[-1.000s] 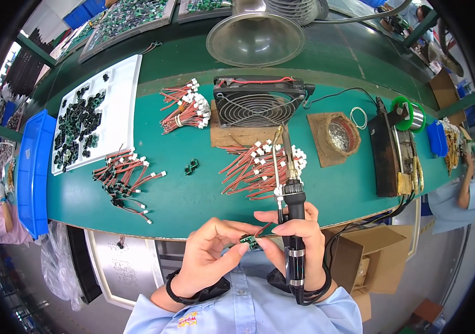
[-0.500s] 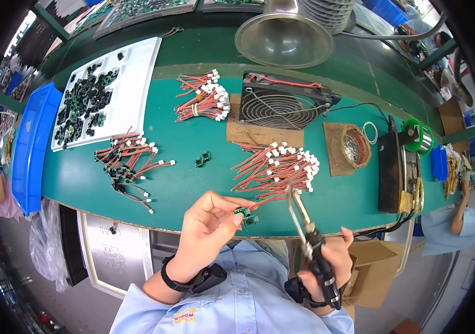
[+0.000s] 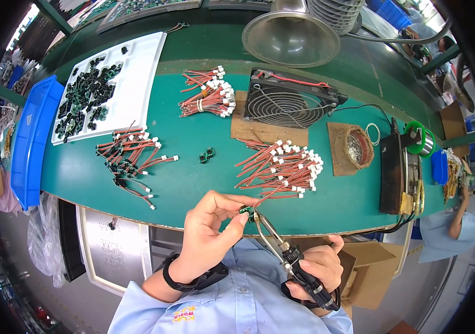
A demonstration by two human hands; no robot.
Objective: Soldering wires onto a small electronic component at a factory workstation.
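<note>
My left hand (image 3: 209,225) pinches a small green circuit board (image 3: 246,210) between thumb and fingers, above the table's near edge. A red-and-black wire lead (image 3: 264,199) runs from the board up toward the wire pile. My right hand (image 3: 320,268) is wrapped round the black handle of a soldering iron (image 3: 298,266), which has a thin metal guide tube along its side. The iron's tip is at the board, beside the wire end; whether it touches is too small to tell. Just beyond lies a pile of red-and-black leads with white connectors (image 3: 282,167).
A fan (image 3: 287,100) stands on a wooden board beyond the pile. To its right are a solder-filled round holder (image 3: 358,147), a solder spool (image 3: 422,139) and a dark box (image 3: 391,172). Leftward lie finished-looking wired boards (image 3: 129,158), two loose boards (image 3: 206,155), a white tray (image 3: 137,83) and blue bin (image 3: 34,145).
My right hand has brought the soldering iron leftward and down, so its tip has gone from over the wire pile to the board in my left hand. The view has shifted slightly.
</note>
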